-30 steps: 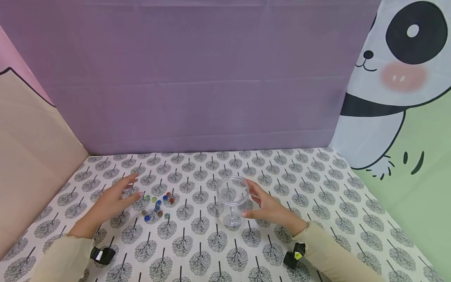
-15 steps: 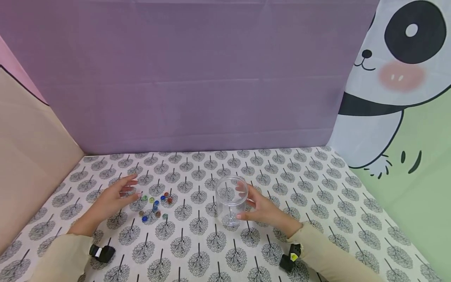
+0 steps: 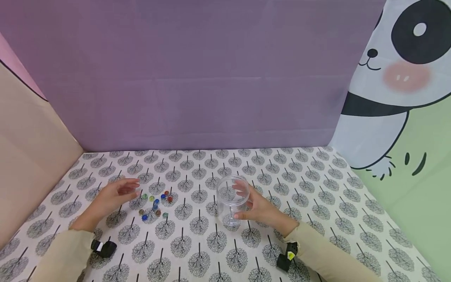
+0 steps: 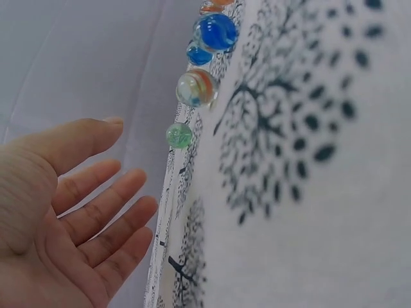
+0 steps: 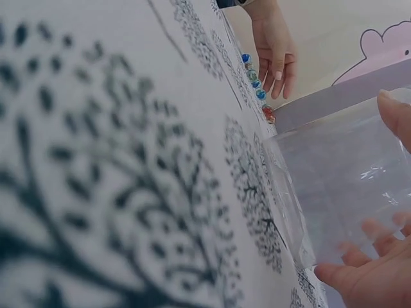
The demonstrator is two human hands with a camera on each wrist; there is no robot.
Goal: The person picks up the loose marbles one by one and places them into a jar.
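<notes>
A clear, lidless jar (image 3: 224,201) stands upright on the patterned cloth, with nothing visible inside. My right hand (image 3: 262,209) holds it from the right, thumb on the near side and fingers round the far side, showing through the wall. Several glass marbles (image 3: 156,206) in blue, green, red and brown lie loosely grouped left of the jar. Beside them on the left is my left hand (image 3: 118,194), holding nothing, its fingers relaxed and apart. In the left wrist view its fingers point toward a green marble (image 4: 179,135) and a blue-swirled marble (image 4: 216,32).
A white tablecloth (image 3: 197,250) printed with dark trees covers the table. Behind it rises a purple backdrop (image 3: 208,78); a beige panel (image 3: 31,129) stands at the left and a panda-printed panel (image 3: 380,137) at the right. Black wrist cameras sit under both sleeves.
My right hand has reached farther round the jar, its fingers now behind the wall. The left hand's fingers have dropped and bent slightly beside the marbles. Jar and marbles stay in place.
</notes>
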